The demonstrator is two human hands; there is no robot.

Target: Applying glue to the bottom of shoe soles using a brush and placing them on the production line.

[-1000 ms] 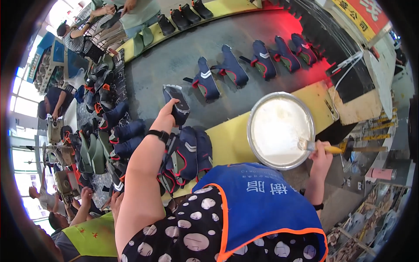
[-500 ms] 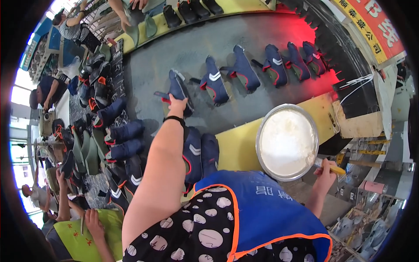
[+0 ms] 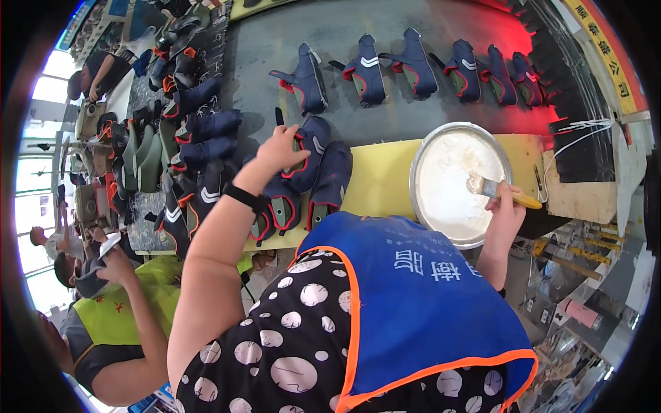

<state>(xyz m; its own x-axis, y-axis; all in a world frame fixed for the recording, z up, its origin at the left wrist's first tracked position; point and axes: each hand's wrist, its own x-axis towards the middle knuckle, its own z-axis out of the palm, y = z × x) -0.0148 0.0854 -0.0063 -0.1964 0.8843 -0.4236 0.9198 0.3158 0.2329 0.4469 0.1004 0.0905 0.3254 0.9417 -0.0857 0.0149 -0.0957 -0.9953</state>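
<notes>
My left hand (image 3: 279, 151) is closed around the opening of a navy shoe upper (image 3: 311, 148) with red trim and a white chevron. That upper leans among other navy uppers on a yellow board (image 3: 379, 180) along the near edge of the dark belt. In my right hand (image 3: 506, 210) is a flat brush (image 3: 492, 187) with a yellow handle. Its pale, coated bristles point into a round metal basin (image 3: 415, 180) of thick white paste (image 3: 454, 165). How deep the bristles sit in the paste I cannot tell.
Several navy uppers, such as one with a chevron (image 3: 370, 72), stand in a row along the belt (image 3: 265, 48), toward a red glow at the right. A side table at left holds more shoes (image 3: 206, 129). A co-worker in a yellow-green vest (image 3: 113, 320) sits at lower left.
My left hand has let go of an upper on the belt and come back to another on the board. My right hand has brought the brush up over the paste. The view has shifted.
</notes>
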